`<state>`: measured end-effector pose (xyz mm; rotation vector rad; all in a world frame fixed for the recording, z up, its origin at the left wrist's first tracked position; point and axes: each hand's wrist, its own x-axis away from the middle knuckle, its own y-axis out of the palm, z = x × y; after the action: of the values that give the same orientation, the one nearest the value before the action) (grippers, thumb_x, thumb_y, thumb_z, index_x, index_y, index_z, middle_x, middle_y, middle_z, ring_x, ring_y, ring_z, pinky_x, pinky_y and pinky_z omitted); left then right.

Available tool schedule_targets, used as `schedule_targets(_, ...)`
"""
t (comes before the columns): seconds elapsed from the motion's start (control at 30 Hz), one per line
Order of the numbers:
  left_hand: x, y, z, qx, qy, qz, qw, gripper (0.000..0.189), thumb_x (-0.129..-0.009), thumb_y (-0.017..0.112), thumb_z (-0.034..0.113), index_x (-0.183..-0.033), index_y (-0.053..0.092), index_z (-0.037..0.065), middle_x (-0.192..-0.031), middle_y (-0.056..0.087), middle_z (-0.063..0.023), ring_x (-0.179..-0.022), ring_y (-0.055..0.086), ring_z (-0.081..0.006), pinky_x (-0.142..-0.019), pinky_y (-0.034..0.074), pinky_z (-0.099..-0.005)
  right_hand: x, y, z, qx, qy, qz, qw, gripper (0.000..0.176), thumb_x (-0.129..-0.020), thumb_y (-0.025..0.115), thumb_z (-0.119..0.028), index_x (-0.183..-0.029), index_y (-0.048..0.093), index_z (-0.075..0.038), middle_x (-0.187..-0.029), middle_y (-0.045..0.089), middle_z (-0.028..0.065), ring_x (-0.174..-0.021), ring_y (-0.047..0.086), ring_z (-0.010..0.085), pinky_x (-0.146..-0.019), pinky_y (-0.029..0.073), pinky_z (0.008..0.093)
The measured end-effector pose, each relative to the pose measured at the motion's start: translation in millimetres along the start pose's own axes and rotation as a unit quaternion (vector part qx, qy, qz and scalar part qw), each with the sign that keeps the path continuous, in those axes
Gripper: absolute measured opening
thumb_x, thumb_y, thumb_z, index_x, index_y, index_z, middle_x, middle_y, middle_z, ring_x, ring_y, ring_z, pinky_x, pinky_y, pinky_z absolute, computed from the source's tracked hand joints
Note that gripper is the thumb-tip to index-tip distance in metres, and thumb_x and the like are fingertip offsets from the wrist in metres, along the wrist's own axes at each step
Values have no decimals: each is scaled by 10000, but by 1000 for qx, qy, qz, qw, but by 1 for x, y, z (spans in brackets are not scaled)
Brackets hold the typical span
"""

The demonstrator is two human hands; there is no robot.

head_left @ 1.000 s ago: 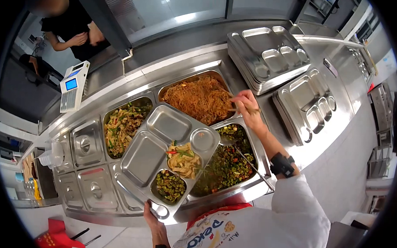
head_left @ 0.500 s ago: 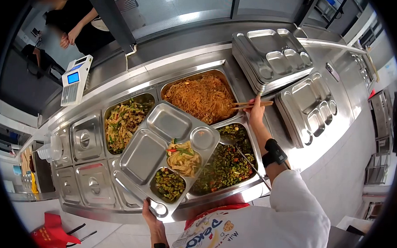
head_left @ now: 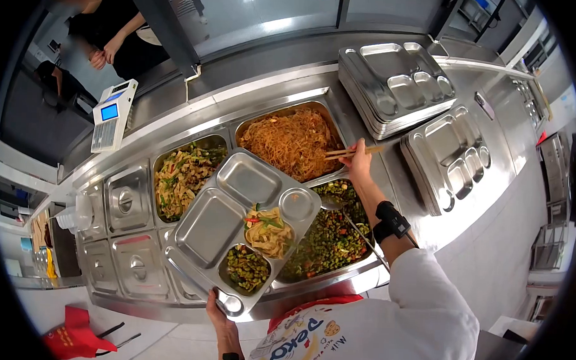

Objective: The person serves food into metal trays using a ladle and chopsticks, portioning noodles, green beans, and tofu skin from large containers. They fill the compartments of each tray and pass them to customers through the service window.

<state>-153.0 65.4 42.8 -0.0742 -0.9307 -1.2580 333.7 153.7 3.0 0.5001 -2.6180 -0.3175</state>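
Over noodles (head_left: 288, 142), right grip (head_left: 361, 163) clamping chopsticks (head_left: 338, 155), now further in, left grip (head_left: 223, 320) clamping tray (head_left: 204, 228)

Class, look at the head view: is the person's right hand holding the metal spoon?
No, the right hand holds chopsticks, while the spoon rests among the chopped green vegetables.

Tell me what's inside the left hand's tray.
Sliced food and chopped greens sit in two compartments of the tray in the left hand; an orange fleck shows in a round one. What lies beneath both foods is covered and cannot be seen.
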Motion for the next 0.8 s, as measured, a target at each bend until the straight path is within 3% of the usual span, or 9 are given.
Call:
schedule_targets(0.13,0,-8,-3,9,6,4,1000,315,-850,555,254,-1039,564,2,-1026,600,-76,-934,568,-199,-830,452,-316,1,1,5,-61,54,29,996,344,-915,436,-334,-703,396,-66,-740,476,85,-614,519,192,-486,546,300)
schedule_targets(0.23,-4,-15,-5,4,3,-28,1000,401,-852,540,264,-1134,512,-20,-1110,569,-122,-1005,549,-240,-893,432,-345,-3,-1,5,-117,76,27,990,331,-928,416,-327,-700,405,-86,-755,478,71,-643,512,178,-540,551,321)
schedule_targets(0.27,-4,-15,-5,6,3,-27,1000,365,-851,544,257,-1098,530,-12,-1076,581,-106,-978,557,-227,-871,439,-335,-5,-1,6,-129,79,27,988,331,-930,411,-327,-701,409,-88,-756,478,70,-641,513,176,-548,551,326)
schedule_targets(0.33,0,-9,-2,10,3,-25,1000,297,-849,554,243,-1025,567,4,-1008,604,-75,-924,572,-202,-827,452,-314,-2,4,-1,-153,80,29,985,328,-930,414,-325,-699,415,-91,-749,483,67,-638,514,172,-558,549,328)
schedule_targets(0.53,6,-2,1,5,6,0,1000,319,-835,572,259,-1027,566,5,-1024,598,-76,-937,568,-204,-845,448,-319,-2,13,-24,-189,64,-7,980,307,-934,414,-311,-713,425,-98,-728,497,59,-633,519,165,-566,545,316)
schedule_targets(0.8,-8,-20,-2,36,-13,-43,998,288,-852,550,207,-1046,554,-7,-1033,597,-92,-945,570,-209,-856,456,-325,17,46,-83,-230,16,-89,969,289,-937,411,-311,-722,450,-122,-752,526,51,-685,547,171,-590,537,318)
